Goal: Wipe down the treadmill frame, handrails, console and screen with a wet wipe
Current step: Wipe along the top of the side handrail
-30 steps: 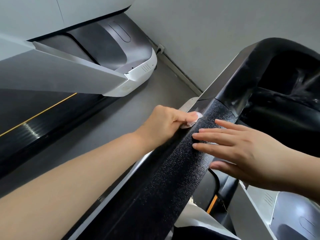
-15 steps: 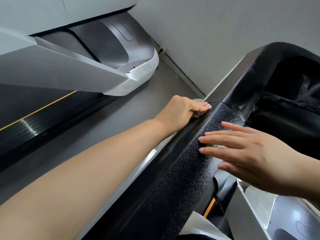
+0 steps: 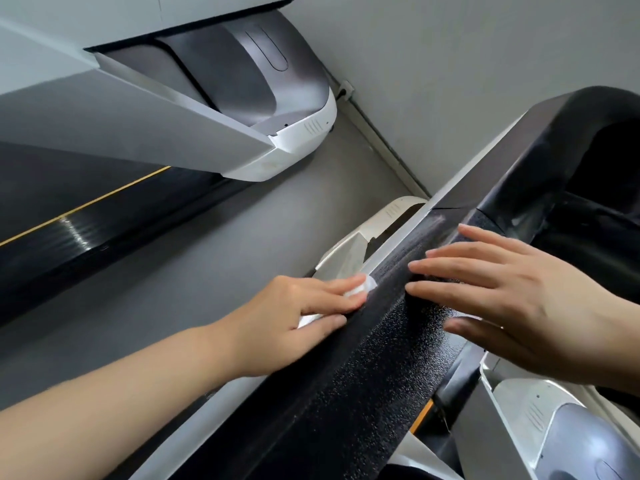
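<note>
From the head camera, two bare hands work on one black textured handrail that runs diagonally across the view. The left hand lies flat against the rail's outer silver edge, fingers nearly straight and close together, pressing one white wet wipe beneath them; the wipe shows at the fingertips and again as a small fold between the thumb and the fingers. The right hand rests on top of the rail, its four fingers straight and slightly spread, tips just across the rail's ridge from the left fingertips, thumb lower on the inner side; it holds nothing. Beyond the left fingertips sits a white plastic base cover. Further left stands a second treadmill with one yellow-striped black belt, on the grey floor.
</note>
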`<state>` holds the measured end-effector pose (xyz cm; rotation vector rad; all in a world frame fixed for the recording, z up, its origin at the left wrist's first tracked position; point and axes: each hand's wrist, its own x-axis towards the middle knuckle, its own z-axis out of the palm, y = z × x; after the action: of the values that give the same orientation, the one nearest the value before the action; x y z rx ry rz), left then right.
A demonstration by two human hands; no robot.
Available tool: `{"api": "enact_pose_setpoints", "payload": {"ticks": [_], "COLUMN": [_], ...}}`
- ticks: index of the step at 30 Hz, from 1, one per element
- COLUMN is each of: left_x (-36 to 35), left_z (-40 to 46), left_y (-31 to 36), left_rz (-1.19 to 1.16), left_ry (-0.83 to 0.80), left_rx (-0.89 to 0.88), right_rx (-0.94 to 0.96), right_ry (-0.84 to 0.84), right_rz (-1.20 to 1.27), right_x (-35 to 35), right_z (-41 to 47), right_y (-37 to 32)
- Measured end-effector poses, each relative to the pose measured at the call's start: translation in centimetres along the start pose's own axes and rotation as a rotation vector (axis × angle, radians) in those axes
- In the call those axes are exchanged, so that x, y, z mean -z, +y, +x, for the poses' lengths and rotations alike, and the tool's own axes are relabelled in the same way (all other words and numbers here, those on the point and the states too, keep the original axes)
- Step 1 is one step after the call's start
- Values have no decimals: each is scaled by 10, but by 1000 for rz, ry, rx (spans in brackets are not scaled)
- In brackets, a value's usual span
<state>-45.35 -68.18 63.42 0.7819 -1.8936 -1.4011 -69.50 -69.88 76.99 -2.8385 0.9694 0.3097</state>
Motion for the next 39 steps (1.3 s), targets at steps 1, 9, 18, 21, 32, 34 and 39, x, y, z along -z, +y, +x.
{"api": "enact_pose_setpoints", "payload": {"ticks": [1,9,18,21,32,34,39], "left_x": [-2,-6,-1,-6,4,-2,-12], "left_z": [5,31,-50,-27,-26,9,39], "left_y": [0,-13,-18,-9,6,5,-25], "left_rz": [-18,-218,-327,-367,-183,-193,-439], "left_ry": [1,-64,-80,-53,-135,-154,-252], "left_rx": [9,230,492,458,175,170,369], "right_rx": [-4,-9,3,2,-9,-10,-15], "right_ry": [-6,-10,-12,-17,-49,-50,-61], "right_rz": [3,18,14,1,10,1,2], "right_x": [-1,-2,-8,-9,-6,-6,-6], "right_z": [0,9,12,10,8,9,11], "right_y": [0,-2,-7,-8,-6,-6,-4]}}
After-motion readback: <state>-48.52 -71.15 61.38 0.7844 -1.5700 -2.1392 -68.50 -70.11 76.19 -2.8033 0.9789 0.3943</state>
